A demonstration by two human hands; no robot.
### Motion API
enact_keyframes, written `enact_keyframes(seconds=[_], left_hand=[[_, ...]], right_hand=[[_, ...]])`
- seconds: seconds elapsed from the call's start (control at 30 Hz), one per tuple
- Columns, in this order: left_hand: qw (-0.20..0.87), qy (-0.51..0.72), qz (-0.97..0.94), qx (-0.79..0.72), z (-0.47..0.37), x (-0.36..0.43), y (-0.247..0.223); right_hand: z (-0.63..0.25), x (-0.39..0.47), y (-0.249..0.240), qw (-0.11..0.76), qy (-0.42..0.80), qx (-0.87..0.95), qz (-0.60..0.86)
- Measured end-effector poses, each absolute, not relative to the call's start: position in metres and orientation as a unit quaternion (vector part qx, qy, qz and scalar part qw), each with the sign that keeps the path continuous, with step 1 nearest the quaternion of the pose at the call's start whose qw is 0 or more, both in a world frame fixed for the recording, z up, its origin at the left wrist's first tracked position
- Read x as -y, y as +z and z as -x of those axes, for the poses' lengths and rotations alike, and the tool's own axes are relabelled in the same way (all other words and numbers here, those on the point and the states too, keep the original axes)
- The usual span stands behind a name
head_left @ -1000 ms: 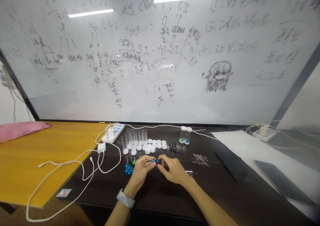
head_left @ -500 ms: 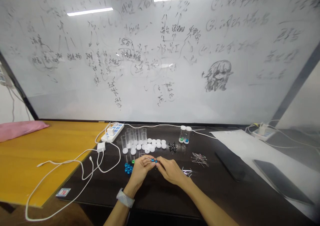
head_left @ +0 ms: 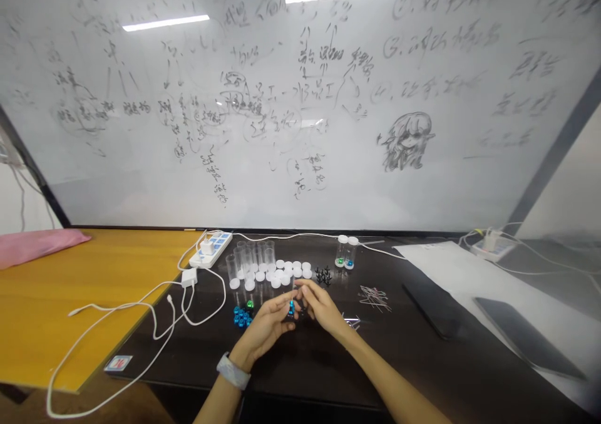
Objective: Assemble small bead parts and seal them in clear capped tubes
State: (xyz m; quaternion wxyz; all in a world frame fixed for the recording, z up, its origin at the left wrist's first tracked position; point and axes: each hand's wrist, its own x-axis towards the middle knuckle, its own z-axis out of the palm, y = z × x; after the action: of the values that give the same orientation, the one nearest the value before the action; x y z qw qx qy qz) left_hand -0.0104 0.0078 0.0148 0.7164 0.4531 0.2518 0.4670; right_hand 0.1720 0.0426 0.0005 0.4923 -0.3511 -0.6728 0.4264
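A small shiny blue piece [head_left: 291, 309] stands upright between my hands, low over the dark table. The fingertips of my left hand [head_left: 268, 325] are closed around it, with the thumb lower down. My right hand [head_left: 325, 311] curls in from the other side, thumb and forefinger pinched just above the blue piece; what they grip is too small to make out. Beside my left hand lie a cluster of blue balls [head_left: 241, 317] and a green ball [head_left: 250, 304]. Several short silver rods [head_left: 351, 322] lie partly behind my right wrist.
Clear tubes [head_left: 253, 258] and white caps [head_left: 282, 277] stand behind my hands. Black pieces [head_left: 323, 276], thin metal pins [head_left: 374, 297] and two capped tubes [head_left: 346, 252] are farther right. A dark phone [head_left: 432, 311], a power strip [head_left: 211, 250] and white cables [head_left: 154, 311] surround the area.
The blue piece has turned from lying sideways to upright. My right fingers have risen above it, and my left fingers have shifted right and opened out somewhat.
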Motion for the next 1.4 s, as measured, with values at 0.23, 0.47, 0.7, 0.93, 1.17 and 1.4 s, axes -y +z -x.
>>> enact_keyframes(seconds=[0.23, 0.47, 0.7, 0.93, 1.17, 1.4], left_hand=[[0.729, 0.457, -0.45, -0.237, 0.011, -0.006, 0.014], [0.391, 0.495, -0.607, -0.483, 0.028, -0.024, 0.019], [-0.126, 0.467, -0.645, -0.591, 0.071, -0.055, 0.035], [-0.209, 0.391, -0.663, -0.603, 0.08, -0.074, 0.043], [-0.152, 0.452, -0.68, -0.557, 0.073, -0.055, 0.063], [0.065, 0.57, -0.636, -0.516, 0.045, -0.018, 0.074]], right_hand=[[-0.174, -0.044, 0.004, 0.509, 0.498, 0.646, 0.275], [-0.176, -0.049, 0.006, 0.544, 0.487, 0.611, 0.305], [-0.177, -0.051, 0.002, 0.534, 0.474, 0.611, 0.342], [-0.178, -0.049, 0.002, 0.53, 0.47, 0.616, 0.345], [-0.177, -0.05, 0.002, 0.564, 0.464, 0.606, 0.315], [-0.18, -0.052, 0.006, 0.582, 0.454, 0.596, 0.317]])
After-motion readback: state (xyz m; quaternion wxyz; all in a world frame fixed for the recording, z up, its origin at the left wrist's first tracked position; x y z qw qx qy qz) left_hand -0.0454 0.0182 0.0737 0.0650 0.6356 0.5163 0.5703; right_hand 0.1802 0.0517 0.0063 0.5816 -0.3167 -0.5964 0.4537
